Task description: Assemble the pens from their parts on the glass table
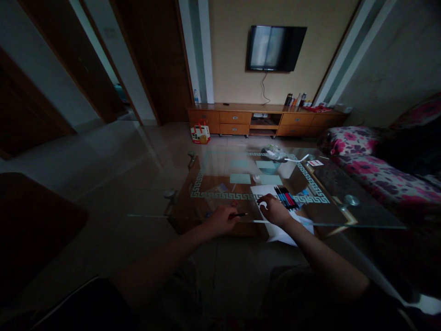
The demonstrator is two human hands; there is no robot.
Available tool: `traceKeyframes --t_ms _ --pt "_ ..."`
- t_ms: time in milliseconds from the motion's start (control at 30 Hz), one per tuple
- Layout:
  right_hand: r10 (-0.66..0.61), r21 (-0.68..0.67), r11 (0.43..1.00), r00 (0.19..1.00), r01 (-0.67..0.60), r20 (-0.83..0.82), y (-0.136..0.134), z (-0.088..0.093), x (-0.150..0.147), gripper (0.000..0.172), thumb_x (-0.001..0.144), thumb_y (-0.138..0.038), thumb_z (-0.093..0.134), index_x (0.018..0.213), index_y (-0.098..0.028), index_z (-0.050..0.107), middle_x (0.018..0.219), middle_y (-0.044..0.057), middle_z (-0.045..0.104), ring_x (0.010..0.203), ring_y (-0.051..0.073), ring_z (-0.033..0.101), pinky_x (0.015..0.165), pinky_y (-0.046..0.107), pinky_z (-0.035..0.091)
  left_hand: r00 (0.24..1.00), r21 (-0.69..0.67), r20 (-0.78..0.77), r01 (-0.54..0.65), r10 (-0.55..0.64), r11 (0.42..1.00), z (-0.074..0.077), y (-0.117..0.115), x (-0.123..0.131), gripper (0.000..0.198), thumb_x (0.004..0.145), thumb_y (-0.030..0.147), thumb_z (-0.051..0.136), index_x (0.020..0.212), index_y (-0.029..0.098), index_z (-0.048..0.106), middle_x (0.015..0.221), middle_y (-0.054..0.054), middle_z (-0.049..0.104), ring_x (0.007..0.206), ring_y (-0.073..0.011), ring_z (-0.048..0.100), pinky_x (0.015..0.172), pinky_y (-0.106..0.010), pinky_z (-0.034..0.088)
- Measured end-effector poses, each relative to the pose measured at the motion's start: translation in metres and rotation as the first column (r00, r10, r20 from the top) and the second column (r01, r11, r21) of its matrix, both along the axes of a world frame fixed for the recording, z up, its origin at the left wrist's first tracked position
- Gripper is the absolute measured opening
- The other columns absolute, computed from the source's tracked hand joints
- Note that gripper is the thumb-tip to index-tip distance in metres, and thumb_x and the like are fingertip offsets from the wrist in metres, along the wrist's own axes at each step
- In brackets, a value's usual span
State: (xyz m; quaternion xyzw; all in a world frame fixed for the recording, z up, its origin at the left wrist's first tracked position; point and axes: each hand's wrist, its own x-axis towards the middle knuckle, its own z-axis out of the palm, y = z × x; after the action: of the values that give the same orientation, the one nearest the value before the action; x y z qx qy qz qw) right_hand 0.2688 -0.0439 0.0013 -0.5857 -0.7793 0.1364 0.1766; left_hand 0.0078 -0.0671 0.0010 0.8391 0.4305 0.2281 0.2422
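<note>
Left hand (223, 219): fingers clamped on a dark pen (242, 214), just left of the white paper (262, 190). Right hand (274, 211): fingers curled over the paper, covering part of it; whether they grip anything cannot be told. A row of pens (286, 198) lies at the paper's right side. Beyond the paper, on the glass table (220, 196), sits a plastic bag (274, 152). The held pen's long axis runs crosswise, its exposed end toward the paper; its other end is hidden in the fingers.

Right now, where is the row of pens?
In the head view, the pens lie right of centre on the glass table, beside the right hand.
</note>
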Motion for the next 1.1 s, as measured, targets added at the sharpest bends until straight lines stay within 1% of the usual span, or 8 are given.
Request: traceKeyframes --t_ms 67,233,533,767,867,967,1033,1100 --pt "0.009 -0.021 1.000 1.000 -0.008 0.024 -0.001 -0.001 0.000 0.028 0.087 -0.021 0.055 0.111 -0.018 0.069 0.110 0.011 0.062 0.088 0.018 0.063 0.085 0.028 0.045 1.000 -0.001 -0.005 0.000 0.000 1.000 0.000 0.000 0.000 0.017 0.085 0.028 0.060 0.075 0.016 0.067 0.070 -0.003 0.063 0.065 -0.0152 0.054 0.061 -0.025 0.033" --pt "0.054 -0.023 0.998 0.996 -0.052 0.070 -0.002 -0.006 0.000 0.031 0.088 -0.021 0.055 0.115 -0.018 0.070 0.111 0.013 0.063 0.105 0.023 0.061 0.096 0.030 0.042 1.000 -0.011 -0.019 -0.014 0.014 1.000 -0.001 0.001 0.001 0.019 0.085 0.030 0.060 0.076 0.016 0.068 0.069 -0.002 0.063 0.063 -0.0149 0.054 0.058 -0.025 0.032" --pt "0.119 -0.029 0.993 0.988 -0.117 0.101 -0.002 -0.012 0.000 0.039 0.086 -0.021 0.057 0.124 -0.015 0.065 0.118 0.016 0.064 0.107 0.026 0.061 0.097 0.033 0.043 1.000 -0.023 -0.005 -0.017 0.017 1.000 -0.004 0.001 0.001 0.017 0.085 0.028 0.060 0.076 0.016 0.068 0.068 -0.002 0.064 0.063 -0.0147 0.054 0.057 -0.025 0.031" --pt "0.115 -0.022 0.993 0.991 -0.113 0.072 -0.002 -0.009 -0.002 0.033 0.087 -0.021 0.057 0.117 -0.015 0.068 0.114 0.015 0.065 0.102 0.025 0.063 0.093 0.031 0.044 1.000 -0.019 -0.004 -0.021 0.021 1.000 -0.003 0.001 0.001 0.016 0.085 0.027 0.060 0.075 0.016 0.067 0.067 -0.001 0.063 0.062 -0.0144 0.053 0.057 -0.025 0.030" --pt "0.086 0.024 0.996 0.996 -0.085 -0.015 0.000 -0.006 -0.004 0.030 0.086 -0.021 0.055 0.112 -0.016 0.070 0.109 0.013 0.067 0.091 0.022 0.065 0.086 0.030 0.047 0.999 -0.032 0.007 -0.033 0.034 0.999 -0.002 0.001 0.000 0.017 0.085 0.026 0.060 0.074 0.015 0.067 0.066 -0.001 0.061 0.062 -0.0142 0.053 0.057 -0.025 0.030" --pt "0.031 0.022 0.999 0.981 -0.027 -0.193 0.003 -0.002 -0.008 0.024 0.085 -0.022 0.057 0.104 -0.018 0.071 0.103 0.010 0.070 0.078 0.018 0.066 0.076 0.029 0.049 0.998 -0.025 0.034 -0.059 0.060 0.998 -0.002 0.003 0.000 0.019 0.086 0.027 0.058 0.075 0.015 0.066 0.067 -0.001 0.061 0.064 -0.0143 0.053 0.058 -0.025 0.031" --pt "-0.004 -0.020 1.000 0.937 -0.004 -0.349 0.003 0.000 -0.011 0.019 0.084 -0.027 0.061 0.097 -0.018 0.071 0.093 0.007 0.072 0.073 0.018 0.066 0.070 0.029 0.050 0.994 -0.020 0.071 -0.076 0.078 0.997 -0.003 0.004 -0.001 0.019 0.089 0.027 0.054 0.079 0.015 0.066 0.071 -0.001 0.062 0.066 -0.0148 0.054 0.061 -0.025 0.034" --pt "-0.022 -0.063 0.998 0.869 -0.011 -0.495 0.003 0.002 -0.014 0.017 0.082 -0.031 0.064 0.090 -0.017 0.069 0.085 0.006 0.072 0.072 0.018 0.066 0.069 0.029 0.051 0.990 -0.025 0.108 -0.089 0.091 0.996 -0.003 0.005 -0.001 0.019 0.091 0.025 0.051 0.088 0.016 0.067 0.076 -0.002 0.064 0.070 -0.0157 0.056 0.063 -0.025 0.037"
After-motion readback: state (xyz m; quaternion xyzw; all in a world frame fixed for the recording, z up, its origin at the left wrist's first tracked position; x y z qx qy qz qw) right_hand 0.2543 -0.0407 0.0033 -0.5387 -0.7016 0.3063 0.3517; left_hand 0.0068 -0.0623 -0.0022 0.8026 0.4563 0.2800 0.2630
